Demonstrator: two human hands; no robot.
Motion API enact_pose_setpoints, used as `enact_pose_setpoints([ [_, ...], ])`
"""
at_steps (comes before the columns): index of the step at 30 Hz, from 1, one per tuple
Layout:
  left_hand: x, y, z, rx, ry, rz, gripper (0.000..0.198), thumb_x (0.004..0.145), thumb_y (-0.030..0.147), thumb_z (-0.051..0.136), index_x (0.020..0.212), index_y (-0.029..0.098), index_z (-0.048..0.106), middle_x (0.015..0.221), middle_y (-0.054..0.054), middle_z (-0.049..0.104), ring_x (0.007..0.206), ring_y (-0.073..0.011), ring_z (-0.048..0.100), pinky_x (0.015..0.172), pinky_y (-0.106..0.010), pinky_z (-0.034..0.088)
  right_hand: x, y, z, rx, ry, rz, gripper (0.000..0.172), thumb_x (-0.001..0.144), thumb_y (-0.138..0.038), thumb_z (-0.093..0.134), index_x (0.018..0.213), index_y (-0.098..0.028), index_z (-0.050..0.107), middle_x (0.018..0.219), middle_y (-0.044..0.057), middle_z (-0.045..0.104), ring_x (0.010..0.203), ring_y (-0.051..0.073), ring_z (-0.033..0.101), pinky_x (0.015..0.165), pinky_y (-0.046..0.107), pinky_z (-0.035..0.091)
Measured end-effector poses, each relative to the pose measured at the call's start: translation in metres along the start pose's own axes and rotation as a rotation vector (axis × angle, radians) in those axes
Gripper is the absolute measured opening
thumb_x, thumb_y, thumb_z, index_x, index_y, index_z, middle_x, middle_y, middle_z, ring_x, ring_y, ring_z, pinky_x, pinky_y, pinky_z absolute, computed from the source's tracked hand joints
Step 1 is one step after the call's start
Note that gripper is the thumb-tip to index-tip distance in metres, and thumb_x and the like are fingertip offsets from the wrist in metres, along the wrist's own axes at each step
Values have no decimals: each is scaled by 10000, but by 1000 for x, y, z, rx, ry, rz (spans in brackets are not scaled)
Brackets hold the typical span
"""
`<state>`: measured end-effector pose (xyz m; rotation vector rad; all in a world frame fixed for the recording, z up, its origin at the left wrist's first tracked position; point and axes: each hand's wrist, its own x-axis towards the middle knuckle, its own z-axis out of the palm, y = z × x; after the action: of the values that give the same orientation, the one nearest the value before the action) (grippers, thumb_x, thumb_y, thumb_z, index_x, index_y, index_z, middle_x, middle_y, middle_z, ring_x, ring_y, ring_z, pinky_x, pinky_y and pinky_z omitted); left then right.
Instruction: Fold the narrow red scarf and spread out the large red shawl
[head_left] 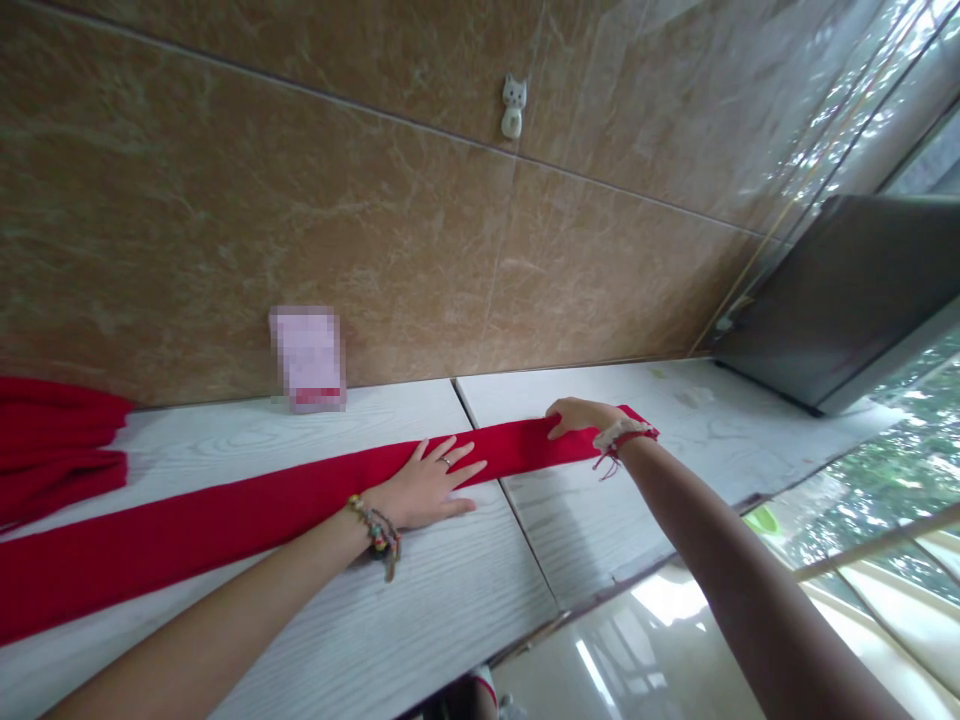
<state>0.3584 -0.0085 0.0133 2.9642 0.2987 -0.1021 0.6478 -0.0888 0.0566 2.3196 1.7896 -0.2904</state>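
Observation:
A long red cloth strip, like a folded scarf (pixel 225 510), lies flat across the white wood-grain tabletop from the left edge toward the right. My left hand (pixel 427 485) rests palm down on its near edge, fingers spread and thumb out over the bare tabletop. A ring and a beaded bracelet are on this hand and wrist. Near the strip's right end, my right hand (pixel 586 413) lies on the far edge with fingers bent and thumb apart over the cloth. Its outer fingers are hidden, and a pale and red bracelet circles the wrist.
More red cloth (pixel 60 450) lies bunched at the far left. A blurred pink pack (pixel 309 358) leans against the brown tiled wall (pixel 375 230). A white cat-shaped piece (pixel 513 106) is on the wall. At right stands a dark box-like object (pixel 847 290); a seam crosses the tabletop.

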Motion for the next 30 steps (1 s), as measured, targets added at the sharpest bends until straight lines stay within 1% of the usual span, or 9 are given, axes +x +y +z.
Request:
enact_pose_setpoints([
  [3,0,1,-2,-1,-5,2,562,855,563,341,1357,316,292,1469,-58,194,1343,-300,103,1022,-584,99,-6,10,-2,-49,21,23,311,667,-303,656,974,-250,674,1003,81,670,890,272,620,709,350,484],
  [7,1,0,-3,-10,-32,-3,559,864,562,314,1367,326,260,1475,-52,166,1348,-296,72,1025,-581,87,-17,15,-6,-156,52,40,287,707,-290,626,971,-188,674,965,111,676,887,259,622,700,305,475],
  [10,7,1,-4,-40,-48,-17,570,861,570,309,1372,324,249,1480,-53,133,1347,-308,48,1018,-597,77,-26,12,-15,-251,111,23,311,750,-276,583,1026,-147,647,965,139,671,900,259,620,707,288,463],
  [14,21,4,-7,-70,-38,-43,600,848,597,301,1375,317,243,1483,-64,99,1344,-326,34,1007,-612,78,-37,0,-34,-407,153,44,278,793,-197,498,1024,-126,636,956,157,668,896,264,626,700,299,461],
  [18,35,3,-9,-63,-26,-45,641,839,635,241,1377,288,255,1482,-79,105,1343,-329,46,1007,-612,73,-48,-31,-50,-503,120,55,299,785,-97,453,1018,-100,641,975,182,663,908,280,628,704,315,472],
  [21,40,1,-10,-63,-29,-55,632,849,619,237,1372,266,279,1482,-91,107,1343,-328,46,1010,-604,77,-58,-66,-52,-511,114,0,295,788,-80,438,987,-95,656,933,194,671,881,287,638,684,329,485],
  [23,42,1,-10,-70,-30,-55,615,854,605,248,1368,269,290,1484,-91,103,1344,-324,34,1014,-597,72,-65,-91,-45,-472,102,-20,285,798,-89,433,963,-97,665,885,192,680,860,273,646,662,314,492],
  [26,42,-2,-9,-75,-32,-55,579,862,583,271,1363,294,292,1486,-85,102,1345,-319,37,1015,-596,67,-70,-125,-26,-335,95,-48,274,806,-118,437,950,-87,669,844,182,685,840,250,652,636,277,488],
  [30,41,-10,-10,-127,-29,-16,547,875,544,303,1351,275,318,1472,-93,172,1348,-278,88,1035,-562,78,-65,-147,-2,-151,89,-91,273,798,-181,464,944,-85,674,898,167,686,825,243,647,625,263,475],
])
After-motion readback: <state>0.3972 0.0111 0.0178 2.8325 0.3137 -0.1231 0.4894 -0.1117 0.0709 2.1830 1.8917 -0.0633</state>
